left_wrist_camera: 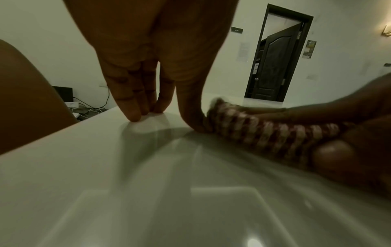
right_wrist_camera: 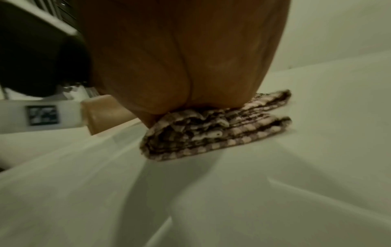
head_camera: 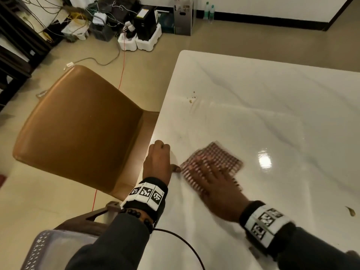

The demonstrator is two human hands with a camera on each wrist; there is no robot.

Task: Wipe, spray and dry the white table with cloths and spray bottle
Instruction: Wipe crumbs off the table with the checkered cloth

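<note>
A folded red-and-white checked cloth (head_camera: 220, 152) lies on the glossy white table (head_camera: 253, 90) near its left edge. My right hand (head_camera: 212, 172) presses flat on the cloth with fingers spread; both look motion-blurred. In the right wrist view the palm (right_wrist_camera: 180, 66) bears down on the cloth's folded layers (right_wrist_camera: 211, 133). My left hand (head_camera: 158, 160) is planted at the table's left edge and holds nothing. Its fingertips (left_wrist_camera: 135, 115) rest on the tabletop, and its thumb touches the edge of the cloth (left_wrist_camera: 264, 130). No spray bottle is in view.
Brown crumbs (head_camera: 191, 99) lie on the table beyond the cloth; a leaf-like scrap (head_camera: 350, 211) lies at the right. A tan chair (head_camera: 78, 123) stands against the table's left side. A perforated basket (head_camera: 48, 250) sits at bottom left. Cables and boxes (head_camera: 136, 26) clutter the far floor.
</note>
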